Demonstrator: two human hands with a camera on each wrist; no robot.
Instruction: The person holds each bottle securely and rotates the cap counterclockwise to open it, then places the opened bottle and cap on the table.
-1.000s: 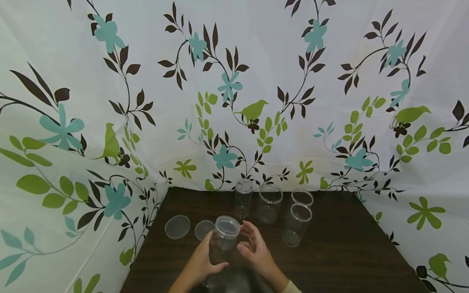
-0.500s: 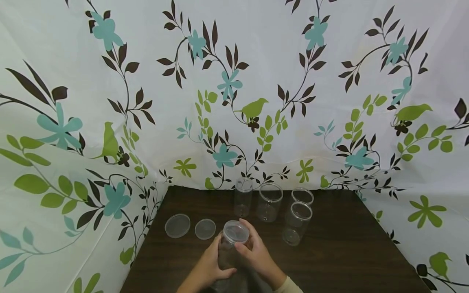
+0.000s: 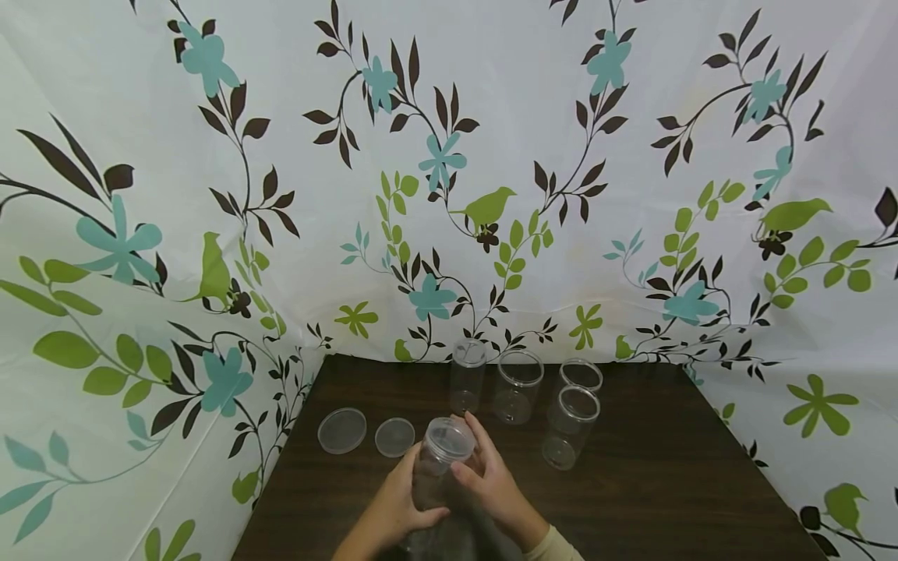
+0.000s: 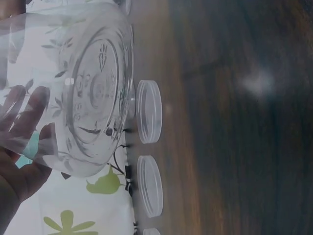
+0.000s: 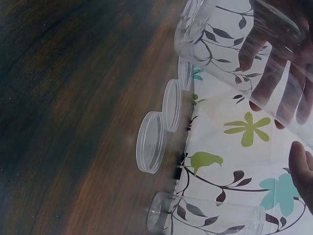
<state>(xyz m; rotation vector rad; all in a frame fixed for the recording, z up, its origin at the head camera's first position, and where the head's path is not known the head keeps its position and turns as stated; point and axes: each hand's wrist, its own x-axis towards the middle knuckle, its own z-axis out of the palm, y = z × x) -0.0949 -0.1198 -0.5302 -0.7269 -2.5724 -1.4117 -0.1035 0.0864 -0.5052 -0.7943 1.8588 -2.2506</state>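
1. Head: shows one capped jar, grasped by left hand and right hand over the surface's near part; four more jars toward the far edge; two lids near the left edge.
2. Left wrist: adds embossed base and third lid, cut off.
3. Right wrist: counts three lids, one partly behind the capped jar.

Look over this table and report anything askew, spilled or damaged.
Nothing stands out. The clear jars standing on the dark wood-grain table are upright, the round lids lie flat, and no spill shows. The held jar, between left hand and right hand, shows no obvious damage; hairline cracks would be too small to tell.
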